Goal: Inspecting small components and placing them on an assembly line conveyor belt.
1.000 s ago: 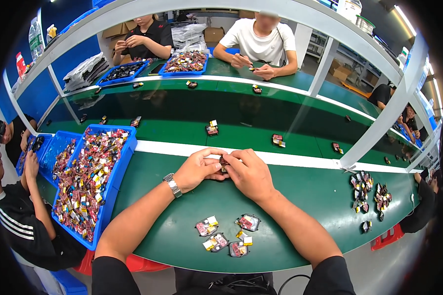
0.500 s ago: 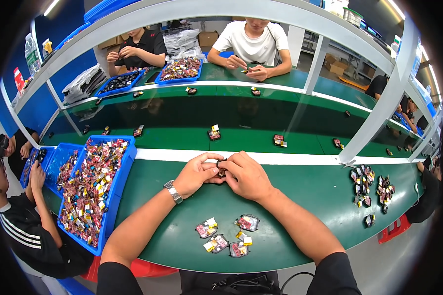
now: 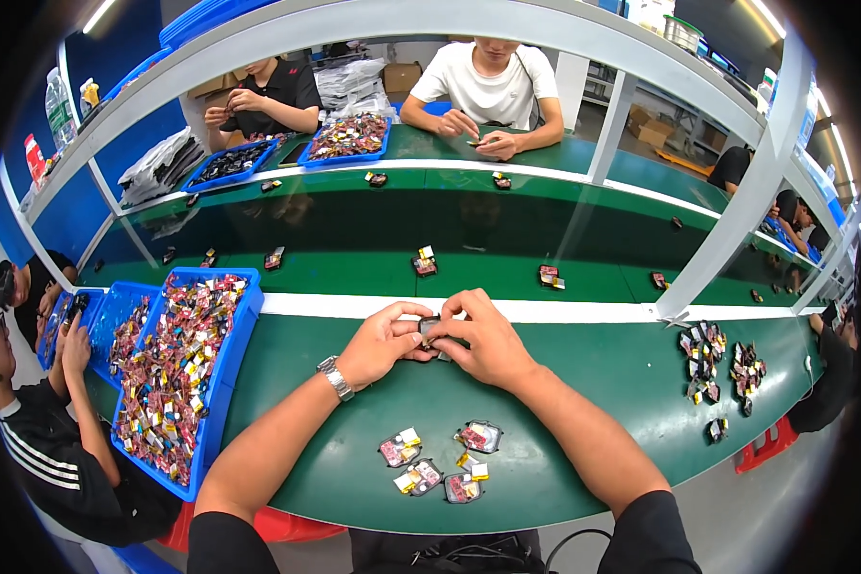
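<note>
My left hand (image 3: 381,348) is closed round the side of a small dark case (image 3: 428,325) with a greyish face, over the far part of the green bench. From the other side, the fingertips of my right hand (image 3: 488,344) pinch at the same case, and they cover much of it. Nearer to me lie several open cases with red circuit boards (image 3: 464,487) and small white-and-yellow parts. One of these cases (image 3: 480,436) shows a pale inside.
To the left, a blue tray (image 3: 255,304) is heaped with red boards and white-yellow parts. Piles of assembled pieces (image 3: 703,356) lie at right. Beyond a white ledge (image 3: 584,309), a green conveyor (image 3: 488,273) carries spaced-out units. Grey frame posts (image 3: 737,215) rise there; co-workers sit around.
The case between my hands has turned, so a greyish face now shows. My right fingers have shifted on it. Units on the near conveyor have moved slightly right.
</note>
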### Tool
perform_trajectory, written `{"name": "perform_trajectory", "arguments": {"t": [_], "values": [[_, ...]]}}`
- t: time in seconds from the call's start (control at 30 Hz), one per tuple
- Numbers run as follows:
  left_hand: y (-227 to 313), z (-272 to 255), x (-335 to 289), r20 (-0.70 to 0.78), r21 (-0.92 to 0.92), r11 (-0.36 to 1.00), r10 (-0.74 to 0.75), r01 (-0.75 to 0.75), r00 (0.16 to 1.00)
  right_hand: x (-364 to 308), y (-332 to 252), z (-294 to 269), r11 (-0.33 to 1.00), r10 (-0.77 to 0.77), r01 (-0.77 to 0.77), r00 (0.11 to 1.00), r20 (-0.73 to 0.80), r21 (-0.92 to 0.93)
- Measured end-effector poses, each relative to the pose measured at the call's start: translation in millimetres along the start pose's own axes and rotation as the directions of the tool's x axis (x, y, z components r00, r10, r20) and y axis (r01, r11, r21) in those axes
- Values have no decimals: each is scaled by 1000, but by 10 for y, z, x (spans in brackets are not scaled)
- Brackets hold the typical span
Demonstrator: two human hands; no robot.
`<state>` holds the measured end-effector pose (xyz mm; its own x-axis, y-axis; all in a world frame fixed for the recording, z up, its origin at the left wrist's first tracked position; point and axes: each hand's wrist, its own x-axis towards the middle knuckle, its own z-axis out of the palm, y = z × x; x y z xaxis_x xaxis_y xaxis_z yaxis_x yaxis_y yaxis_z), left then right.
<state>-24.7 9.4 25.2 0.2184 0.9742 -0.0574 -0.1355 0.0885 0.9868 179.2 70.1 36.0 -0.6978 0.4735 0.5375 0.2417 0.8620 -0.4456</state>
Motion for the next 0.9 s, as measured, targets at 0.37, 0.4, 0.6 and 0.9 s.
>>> {"name": "perform_trajectory", "arguments": {"t": [0.37,0.4,0.6,0.9], "values": [[-23,-32,3,70,9,999,50,-50,996,-8,-43,107,999,39,-35,993,-108,39],[-33,-34,8,70,1,999,43,-43,997,-8,-47,103,999,35,-31,993,-109,35],[-13,-23,8,54,22,1000,7,-8,999,-12,-12,63,996,-43,48,997,-70,74],[-57,-41,19,41,-49,999,11,-9,999,-38,-64,162,999,23,-15,986,-164,48]]}}
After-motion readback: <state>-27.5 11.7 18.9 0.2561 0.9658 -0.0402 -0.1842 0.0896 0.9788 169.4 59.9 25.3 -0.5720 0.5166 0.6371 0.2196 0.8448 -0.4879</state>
